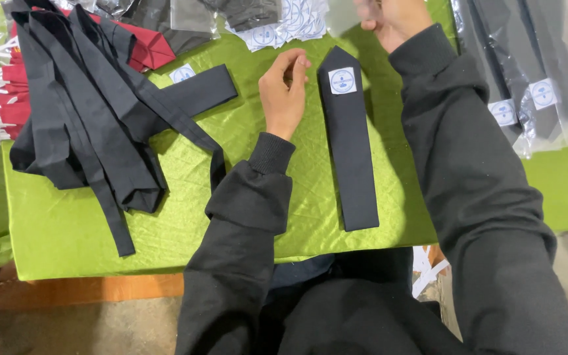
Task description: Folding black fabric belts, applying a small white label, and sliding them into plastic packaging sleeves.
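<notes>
A dark navy tie with a round white-and-blue label lies flat on the green cloth, pointed end away from me. My left hand rests just left of the tie's tip, fingers curled loosely, holding nothing that I can see. My right hand is raised at the top edge of view, blurred, next to a clear plastic sleeve; whether it grips the sleeve is unclear.
A heap of dark ties lies at the left over red ties with white loops. Another labelled tie lies beside the heap. Loose round labels sit at the top. Bagged ties lie at the right.
</notes>
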